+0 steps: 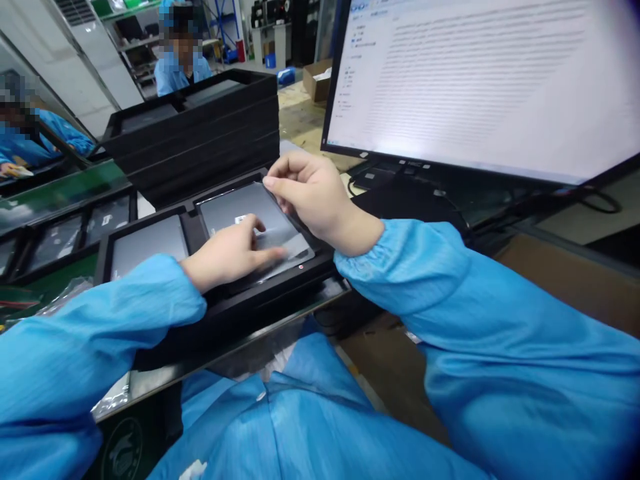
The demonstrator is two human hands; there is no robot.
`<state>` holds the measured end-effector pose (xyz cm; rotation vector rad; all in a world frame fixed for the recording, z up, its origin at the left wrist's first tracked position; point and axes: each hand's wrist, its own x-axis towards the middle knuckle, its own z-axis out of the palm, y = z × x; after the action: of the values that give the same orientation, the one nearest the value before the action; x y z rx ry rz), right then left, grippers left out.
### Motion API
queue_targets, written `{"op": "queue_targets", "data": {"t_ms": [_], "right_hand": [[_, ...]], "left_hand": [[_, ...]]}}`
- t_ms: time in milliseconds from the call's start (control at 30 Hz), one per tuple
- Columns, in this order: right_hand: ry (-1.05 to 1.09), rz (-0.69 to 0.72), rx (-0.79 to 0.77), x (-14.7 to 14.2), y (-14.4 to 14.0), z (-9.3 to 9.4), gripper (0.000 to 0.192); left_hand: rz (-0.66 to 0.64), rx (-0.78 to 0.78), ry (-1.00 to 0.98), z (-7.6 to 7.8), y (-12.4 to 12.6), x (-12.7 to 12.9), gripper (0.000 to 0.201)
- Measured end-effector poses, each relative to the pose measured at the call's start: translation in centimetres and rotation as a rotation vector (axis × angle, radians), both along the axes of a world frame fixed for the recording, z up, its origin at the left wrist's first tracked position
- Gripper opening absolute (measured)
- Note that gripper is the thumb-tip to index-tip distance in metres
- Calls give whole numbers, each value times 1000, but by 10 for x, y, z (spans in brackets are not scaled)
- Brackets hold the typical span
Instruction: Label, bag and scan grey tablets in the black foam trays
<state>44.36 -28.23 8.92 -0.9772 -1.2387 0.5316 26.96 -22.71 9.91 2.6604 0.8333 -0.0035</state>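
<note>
The person in the blue smock leans over a black tray (210, 303) with two pockets, each holding a flat grey panel. The left hand (227, 253) lies palm down on the right-hand grey panel (235, 207), fingers loosely spread and flat, pressing on a clear film (280, 240) that covers the near part of that panel; it grips nothing, only rests there. The right hand (313, 197) is curled above the panel's far right corner, thumb and forefinger drawn close together in a narrow pinch at the film's edge; whether they actually have the film caught between them I cannot tell from here. The second grey panel (150, 243) sits untouched in the pocket just to the left. Behind the tray rises a stack of black trays (195, 133), and to the right a lit monitor (480, 80) shows a document. Further trays (65, 233) lie on the green belt at left, and another person in blue (177, 63) works well beyond the stack.
</note>
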Motion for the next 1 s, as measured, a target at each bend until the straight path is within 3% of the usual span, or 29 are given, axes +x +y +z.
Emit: {"op": "queue_targets", "data": {"t_ms": [100, 233, 333, 433, 533, 633, 767, 900, 1000], "right_hand": [[53, 33, -28, -18, 27, 5, 18], [44, 59, -62, -38, 39, 13, 17], [1, 7, -79, -37, 33, 21, 16], [-63, -75, -158, -24, 31, 22, 15], [-164, -77, -381, -13, 37, 10, 18], [-288, -82, -626, -14, 48, -5, 24], [-271, -78, -703, -26, 55, -14, 28], [-245, -53, -710, -28, 57, -16, 22], [-271, -38, -724, -22, 58, -19, 23]], "left_hand": [[-76, 148, 148, 1, -16, 19, 69], [-209, 91, 160, 5, -18, 29, 45], [-111, 121, 136, 12, -1, 8, 35], [50, 84, 19, 16, 22, -33, 28], [140, -62, -184, 12, 38, -73, 33], [206, -163, -312, 1, 43, -97, 39], [189, -221, -373, -9, 40, -98, 40], [158, -226, -363, -9, 40, -89, 37], [307, -394, -607, -1, 48, -90, 30]]}}
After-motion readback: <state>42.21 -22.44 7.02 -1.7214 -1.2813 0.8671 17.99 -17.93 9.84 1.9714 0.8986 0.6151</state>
